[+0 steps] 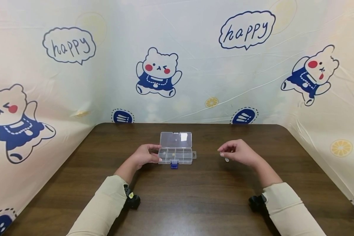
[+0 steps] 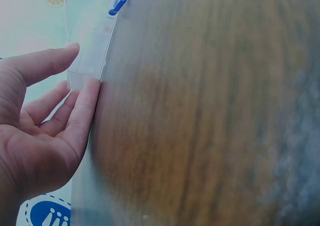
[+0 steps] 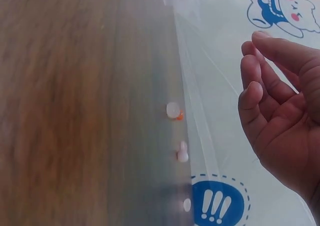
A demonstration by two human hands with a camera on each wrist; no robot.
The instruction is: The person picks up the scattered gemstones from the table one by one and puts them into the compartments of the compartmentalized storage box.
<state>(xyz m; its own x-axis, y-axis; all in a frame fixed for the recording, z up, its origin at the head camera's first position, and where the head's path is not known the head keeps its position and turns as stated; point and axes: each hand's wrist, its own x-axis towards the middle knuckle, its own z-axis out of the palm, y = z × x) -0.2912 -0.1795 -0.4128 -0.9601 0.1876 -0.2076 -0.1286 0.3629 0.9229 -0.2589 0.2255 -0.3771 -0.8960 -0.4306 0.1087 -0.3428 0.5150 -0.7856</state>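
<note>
A clear plastic compartment box (image 1: 183, 157) stands on the table with its lid raised at the back and a blue latch (image 1: 174, 165) in front. My left hand (image 1: 144, 154) holds its left end, thumb at the front corner and fingers at the back. A small yellow piece (image 1: 173, 154) sits in one compartment. To the right of the box my right hand (image 1: 238, 152) hovers, thumb and index tips close together; I cannot tell whether something is between them. On the table near it lie a whitish piece with an orange bit (image 3: 173, 110), a pale pink piece (image 3: 183, 153) and a white piece (image 3: 187, 205).
The brown wooden table (image 1: 177, 203) has a rounded far edge, with a printed cloth (image 1: 191, 75) behind it and at both sides. A hanging tab (image 1: 194, 155) sticks out from the box's right end. Black wrist cameras (image 1: 133, 201) sit at both cuffs.
</note>
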